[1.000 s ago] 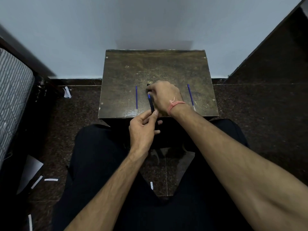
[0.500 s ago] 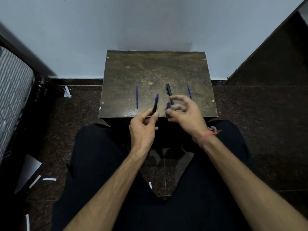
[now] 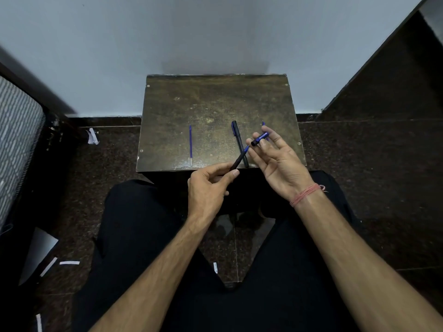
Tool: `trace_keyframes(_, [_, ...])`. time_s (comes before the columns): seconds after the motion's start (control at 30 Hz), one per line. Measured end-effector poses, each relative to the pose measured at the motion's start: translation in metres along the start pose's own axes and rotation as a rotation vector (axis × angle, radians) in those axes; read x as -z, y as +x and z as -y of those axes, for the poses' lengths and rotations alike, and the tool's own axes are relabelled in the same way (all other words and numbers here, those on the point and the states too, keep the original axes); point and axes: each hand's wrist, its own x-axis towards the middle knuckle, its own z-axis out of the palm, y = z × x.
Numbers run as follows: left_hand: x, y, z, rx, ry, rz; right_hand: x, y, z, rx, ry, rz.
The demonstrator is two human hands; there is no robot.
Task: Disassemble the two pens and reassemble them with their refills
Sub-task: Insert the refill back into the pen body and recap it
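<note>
On the floor left of the bench lie scraps of white paper, beside a striped grey cushion at the picture's left edge. Toward the left of the bench top lies a thin blue refill, pointing away from the person and well apart from everything else. Near the bench's front edge, the left hand has its fingers curled round the lower end of a dark pen barrel, thumb pressed along it; the barrel slants up to the right, and a blue tip shows at its upper end. Just behind that barrel a whole black pen lies on the bench, its near end reaching the front edge. Right of it, the right hand is turned palm up with its fingers loosely spread, and its fingertips pinch a short blue cap with white lettering, the cap's dark end just beside the barrel's blue tip but not touching it. Behind those fingers the end of a second blue refill shows on the bench, the rest hidden. A red thread circles the right wrist.
</note>
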Motion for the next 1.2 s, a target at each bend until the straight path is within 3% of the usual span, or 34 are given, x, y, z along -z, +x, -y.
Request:
trace_keyframes(0.37, [0.0, 0.002, 0.0, -0.006, 0.029, 0.004, -0.003, 0.002, -0.002, 0.076, -0.158, 0.017])
trace_keyframes(0.67, [0.0, 0.002, -0.002, -0.022, 0.022, 0.011, -0.002, 0.004, -0.002, 0.057, -0.06, 0.015])
trace_keyframes(0.9, [0.001, 0.002, -0.002, -0.005, 0.01, 0.028, -0.005, -0.001, -0.018, 0.023, -0.354, 0.103])
trace_keyframes(1.2, [0.001, 0.0, -0.003, 0.001, 0.0, 0.06, -0.007, 0.002, -0.029, 0.082, -0.345, 0.038])
